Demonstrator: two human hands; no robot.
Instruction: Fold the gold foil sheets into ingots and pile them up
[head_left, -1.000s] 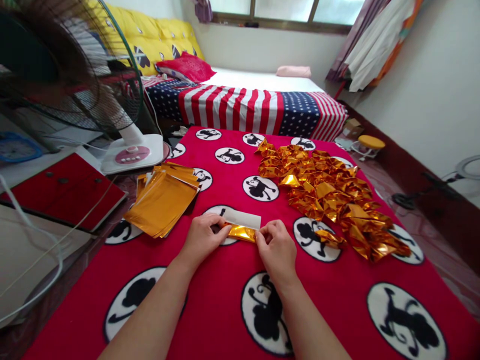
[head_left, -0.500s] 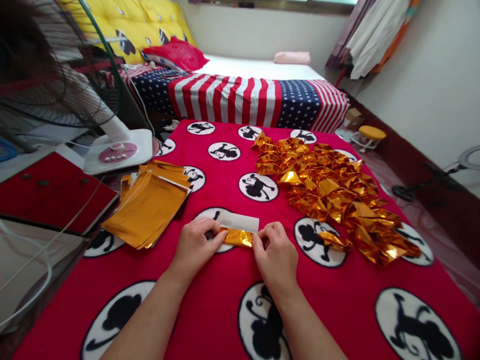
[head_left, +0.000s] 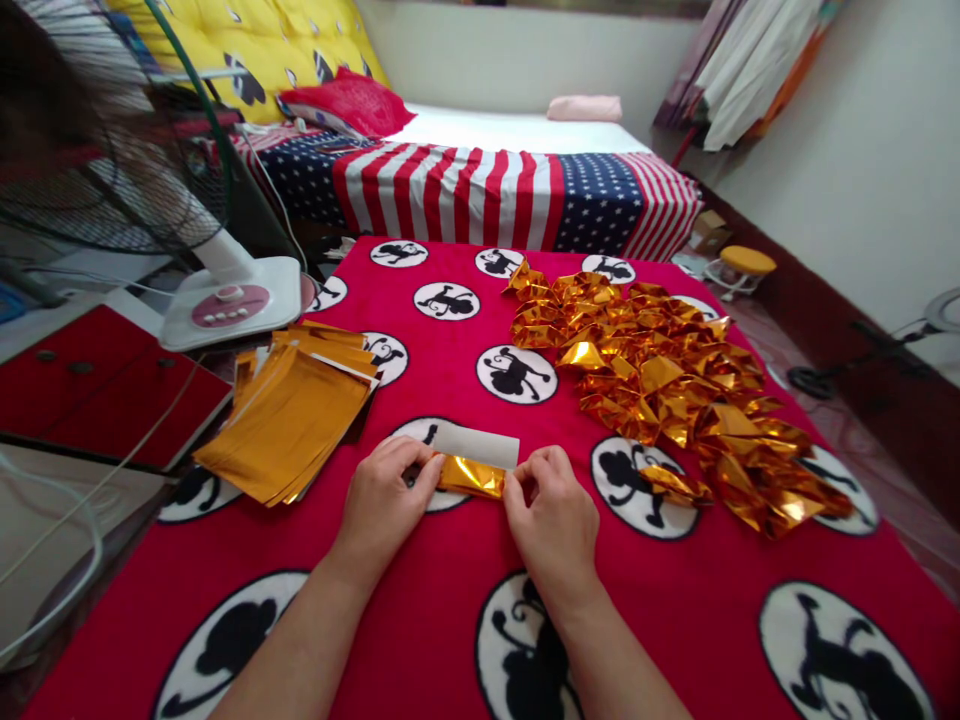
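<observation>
Between my hands lies a sheet of gold foil paper (head_left: 472, 476), its near part rolled or folded into a shiny gold band and its far part showing a pale grey underside. My left hand (head_left: 391, 492) pinches the band's left end between thumb and fingers. At the right end, my right hand (head_left: 549, 505) pinches it the same way. To the left is a stack of flat gold foil sheets (head_left: 281, 425). A heap of folded gold foil pieces (head_left: 660, 375) spreads over the right side, with one folded piece (head_left: 675, 484) nearest my right hand.
Everything rests on a red cloth (head_left: 420, 640) with monkey prints. A fan (head_left: 232, 300) stands at the left beside a red-topped cabinet (head_left: 97, 385). Beyond the cloth is a bed (head_left: 465, 195) with a striped cover. A yellow stool (head_left: 748, 262) is on the floor at right.
My left hand has shifted slightly at the band's left end, and more of the gold shows there. Both hands keep their pinch. The view has moved a little.
</observation>
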